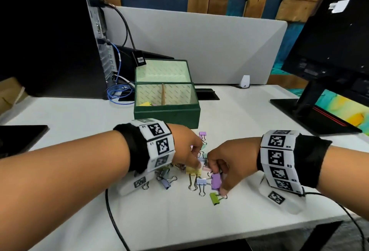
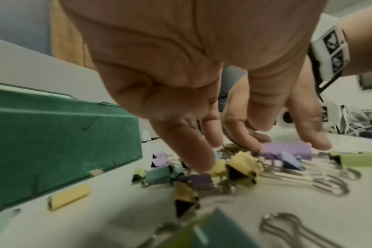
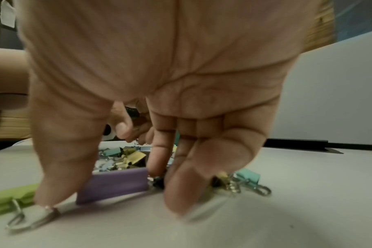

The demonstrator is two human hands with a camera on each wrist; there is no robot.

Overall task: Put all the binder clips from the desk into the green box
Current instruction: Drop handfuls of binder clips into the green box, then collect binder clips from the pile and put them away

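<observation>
The open green box (image 1: pixel 166 114) stands mid-desk, with a yellow clip (image 1: pixel 146 103) lying in its left compartment. In front of it lies a pile of several pastel binder clips (image 1: pixel 196 178). My left hand (image 1: pixel 196 161) reaches down into the pile with straight, spread fingers (image 2: pixel 193 151); one fingertip touches a yellow clip (image 2: pixel 219 167) and holds nothing. My right hand (image 1: pixel 217 180) pinches a purple binder clip (image 3: pixel 115 186) between thumb (image 3: pixel 60 167) and fingers, low over the desk. A green clip (image 3: pixel 11 199) lies just beside the thumb.
A black computer tower (image 1: pixel 50 41) with blue cables (image 1: pixel 119 93) stands at back left. A monitor (image 1: pixel 329 51) on its stand (image 1: pixel 311 115) is at the right. A grey divider (image 1: pixel 199 41) runs behind the box. A black cable (image 1: pixel 115 220) crosses the near desk.
</observation>
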